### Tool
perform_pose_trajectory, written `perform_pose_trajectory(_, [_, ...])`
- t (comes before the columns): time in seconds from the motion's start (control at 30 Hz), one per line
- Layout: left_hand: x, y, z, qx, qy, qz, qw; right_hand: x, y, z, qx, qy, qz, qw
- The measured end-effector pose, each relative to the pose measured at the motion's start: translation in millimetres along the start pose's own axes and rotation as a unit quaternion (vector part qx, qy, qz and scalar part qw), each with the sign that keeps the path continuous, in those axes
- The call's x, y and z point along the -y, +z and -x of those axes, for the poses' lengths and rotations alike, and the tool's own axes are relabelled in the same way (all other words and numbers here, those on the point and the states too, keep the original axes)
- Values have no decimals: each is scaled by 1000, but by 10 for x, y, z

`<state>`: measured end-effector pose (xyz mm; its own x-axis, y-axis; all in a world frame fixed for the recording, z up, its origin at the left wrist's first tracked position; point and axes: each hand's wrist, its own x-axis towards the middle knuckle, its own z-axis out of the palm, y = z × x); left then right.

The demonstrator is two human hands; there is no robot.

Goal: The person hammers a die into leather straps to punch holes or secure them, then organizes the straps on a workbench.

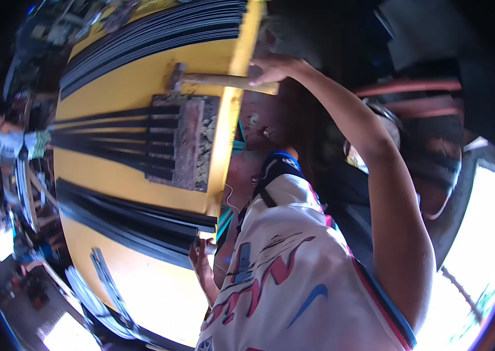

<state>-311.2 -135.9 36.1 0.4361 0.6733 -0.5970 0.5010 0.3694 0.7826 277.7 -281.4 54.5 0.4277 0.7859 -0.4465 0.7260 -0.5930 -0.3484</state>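
Note:
A hammer [215, 80] with a wooden handle lies across the yellow tabletop's near edge, its head over the table. My right hand [271, 68] is at the handle's near end, thumb against the wood and fingers curled beside it, slightly blurred. My left hand [202, 255] is closed at the near ends of a bundle of dark strips [136, 222]; its exact grip is small and partly hidden. Between my hands, several separate dark strips [118, 134] fan out from a worn, rough-surfaced block [192, 143] on the table.
Another bundle of long dark strips [159, 44] lies along one side of the yellow table [124, 82]. Short grey strips [107, 278] rest by the opposite side. A person [19, 143] is beyond the table's far end. A red chair-like object [417, 96] stands behind my right arm.

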Motion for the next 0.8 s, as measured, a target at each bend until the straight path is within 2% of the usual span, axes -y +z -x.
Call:
perform_pose_trajectory(0.03, [51,48,-35,-12,4,6,1000,166,-90,73,47,52,-40,997])
perform_pose_trajectory(0.07, [-70,170,15,-15,-3,28,999,24,179,-251,29,41,-28,998])
perform_pose_trajectory(0.1, [-55,239,-4,-8,28,61,998,110,206,-312,16,22,-58,998])
perform_pose_trajectory(0.17, [-53,389,2,-41,56,28,997,309,243,-372,-5,-18,-118,993])
perform_pose_trajectory(0.2, [-72,503,21,-70,41,40,996,425,298,-426,-64,-78,-86,991])
perform_pose_trajectory(0.23, [-98,659,28,-105,25,60,992,215,650,-743,-144,-153,-9,978])
perform_pose_trajectory(0.3, [-195,930,78,-175,30,127,976,405,581,-928,-99,-108,1,989])
perform_pose_trajectory(0.37, [-183,1228,207,-242,45,85,965,460,360,-1018,28,-95,-44,994])
perform_pose_trajectory(0.43, [-171,1618,222,-315,1,112,942,213,457,-1213,-13,-136,36,990])
perform_pose_trajectory(0.5, [-238,1963,310,-351,-54,133,925,259,322,-1267,40,-109,-44,992])
perform_pose_trajectory(0.57, [-320,2311,448,-378,-106,234,889,361,271,-1234,46,-102,-124,986])
perform_pose_trajectory(0.63, [-179,2708,514,-433,-55,341,832,517,80,-1361,191,-70,-152,967])
perform_pose_trajectory(0.67, [-135,2933,576,-452,-59,340,822,608,31,-1310,199,-44,-214,955])
perform_pose_trajectory(0.7, [-138,2996,666,-475,-61,330,813,642,11,-1365,204,-57,-207,955])
perform_pose_trajectory(0.77, [-129,3214,733,-514,-114,388,756,653,34,-1445,201,-18,-277,940])
perform_pose_trajectory(0.8, [-71,3287,745,-526,-115,397,743,642,39,-1534,226,30,-271,935])
